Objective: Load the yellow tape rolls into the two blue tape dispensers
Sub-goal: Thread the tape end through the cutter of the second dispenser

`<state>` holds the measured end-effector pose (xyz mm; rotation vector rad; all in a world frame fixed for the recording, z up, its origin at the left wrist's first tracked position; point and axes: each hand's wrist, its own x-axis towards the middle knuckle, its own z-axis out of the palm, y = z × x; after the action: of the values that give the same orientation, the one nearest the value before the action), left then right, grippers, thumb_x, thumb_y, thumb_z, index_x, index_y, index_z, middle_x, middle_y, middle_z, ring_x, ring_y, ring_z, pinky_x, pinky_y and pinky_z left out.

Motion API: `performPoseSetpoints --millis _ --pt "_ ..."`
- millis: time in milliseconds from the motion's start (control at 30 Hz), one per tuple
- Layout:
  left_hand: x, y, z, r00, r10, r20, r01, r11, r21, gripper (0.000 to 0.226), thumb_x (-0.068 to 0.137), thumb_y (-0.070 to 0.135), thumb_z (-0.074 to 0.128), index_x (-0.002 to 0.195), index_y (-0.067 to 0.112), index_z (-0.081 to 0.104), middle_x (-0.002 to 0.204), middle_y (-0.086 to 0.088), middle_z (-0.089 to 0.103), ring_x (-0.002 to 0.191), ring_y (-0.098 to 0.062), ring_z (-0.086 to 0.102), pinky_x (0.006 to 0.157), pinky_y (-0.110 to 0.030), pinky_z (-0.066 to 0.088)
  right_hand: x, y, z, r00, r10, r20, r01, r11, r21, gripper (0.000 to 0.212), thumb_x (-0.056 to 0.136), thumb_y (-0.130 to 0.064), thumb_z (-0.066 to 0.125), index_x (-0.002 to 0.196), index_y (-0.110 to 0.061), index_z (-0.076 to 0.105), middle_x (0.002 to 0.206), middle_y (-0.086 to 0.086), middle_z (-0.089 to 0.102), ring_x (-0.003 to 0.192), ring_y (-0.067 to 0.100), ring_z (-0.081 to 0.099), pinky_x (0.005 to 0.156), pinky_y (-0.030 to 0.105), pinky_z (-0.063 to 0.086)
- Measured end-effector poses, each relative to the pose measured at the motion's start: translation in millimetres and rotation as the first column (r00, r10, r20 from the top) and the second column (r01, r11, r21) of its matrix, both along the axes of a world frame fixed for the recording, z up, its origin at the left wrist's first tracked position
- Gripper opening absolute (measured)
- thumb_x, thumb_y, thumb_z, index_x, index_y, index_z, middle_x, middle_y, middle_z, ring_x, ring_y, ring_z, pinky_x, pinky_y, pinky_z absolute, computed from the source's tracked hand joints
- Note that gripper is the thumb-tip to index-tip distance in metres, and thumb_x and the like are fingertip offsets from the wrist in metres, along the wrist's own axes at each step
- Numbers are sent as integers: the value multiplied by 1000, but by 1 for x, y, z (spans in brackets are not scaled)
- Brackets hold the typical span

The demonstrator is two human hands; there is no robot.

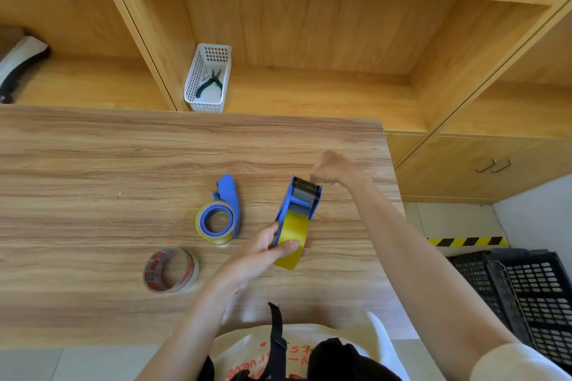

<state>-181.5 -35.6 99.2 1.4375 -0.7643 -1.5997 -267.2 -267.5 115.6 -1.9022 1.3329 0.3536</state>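
Left of the held dispenser (301, 204), a red-printed tape roll (171, 270) and the second dispenser (223, 213), carrying its yellow roll (216, 221), lay on the surface (93, 164). My left hand (263, 252) pinched the held dispenser's yellow roll (292, 240). My right hand (335, 168) was curled at the cutter end; its grip state could not be determined. Risk: the tape could stick to itself if pulled skewed. No writing was legible.
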Motion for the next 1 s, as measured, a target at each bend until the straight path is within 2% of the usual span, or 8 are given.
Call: performPoseSetpoints --millis 100,267,433,533,633,800,900,1000 --pt "4 3 -1 1000 -28 2 28 999 -16 35 96 13 61 130 15 55 113 4 77 110 -11 69 86 -21 52 -10 -2 8 999 -22 30 14 971 239 5 87 -12 64 85 -15 67 66 0 54 59 10 50 55 21 42" --pt "19 11 5 997 -76 -8 75 994 -75 37 98 13 56 135 14 51 121 -5 74 117 -14 66 92 -26 53 -29 -4 15 968 -130 215 -22 808 588 10 94 -14 61 97 -23 62 86 -8 63 75 6 58 67 20 46" --pt "19 9 10 995 -6 -102 -5 995 -104 33 95 18 55 126 8 57 116 -12 75 110 -22 69 87 -30 54 -35 18 -4 785 -455 421 -51 630 775 16 96 -16 51 101 -27 61 97 -6 64 89 11 59 81 29 49" --pt "18 8 11 987 34 -158 -51 994 -101 32 94 19 55 123 8 59 113 -13 75 109 -22 69 84 -27 54 -32 36 -20 645 -662 382 22 515 857 17 94 -21 49 103 -25 63 97 -3 64 90 15 59 78 33 49" --pt "19 8 8 983 60 -171 -78 992 -99 27 95 22 59 119 10 62 113 -13 75 111 -23 68 86 -29 53 -27 50 -23 562 -758 332 113 467 877 16 93 -23 50 101 -17 64 90 -2 62 80 15 61 69 29 51" --pt "19 6 4 947 171 -273 -195 979 -60 32 89 20 60 116 3 62 99 -14 76 98 -20 71 78 -26 55 -19 62 -22 485 -821 301 219 447 867 19 97 -29 50 92 -18 65 83 -2 62 66 12 61 63 25 49" --pt "21 3 -1 874 282 -395 -304 953 7 36 85 17 59 115 -2 63 92 -16 75 91 -24 72 76 -28 57 -19 68 -26 443 -824 352 226 483 846 31 98 -46 48 101 -20 66 94 -4 70 80 13 66 72 30 50" --pt "22 -4 -1 826 333 -454 -355 934 40 29 85 10 60 111 -4 64 85 -16 74 82 -22 72 71 -28 59 -21 76 -31 480 -748 458 209 604 769 47 97 -55 44 118 -19 66 111 -3 71 97 15 65 85 33 49"
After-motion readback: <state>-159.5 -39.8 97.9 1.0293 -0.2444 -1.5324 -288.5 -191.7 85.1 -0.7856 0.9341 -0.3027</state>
